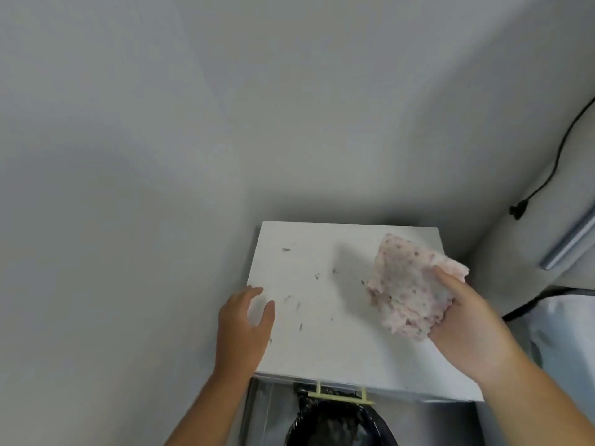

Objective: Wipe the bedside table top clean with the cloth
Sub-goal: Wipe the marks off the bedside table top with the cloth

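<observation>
A white bedside table top (322,349) fills the lower middle of the head view, with several small dark specks of debris (299,325) scattered over its left and middle part. My right hand (470,320) holds a crumpled pink cloth with small dots (409,284) above the table's right side. At the table's left edge my left hand (241,326) hovers with its fingers apart and nothing in it.
A grey wall stands right behind and to the left of the table. A bin with a black bag (338,423) hangs below the table's front edge. At the right, a black cable (553,165) runs down the wall, and white bedding (566,333) lies beside the table.
</observation>
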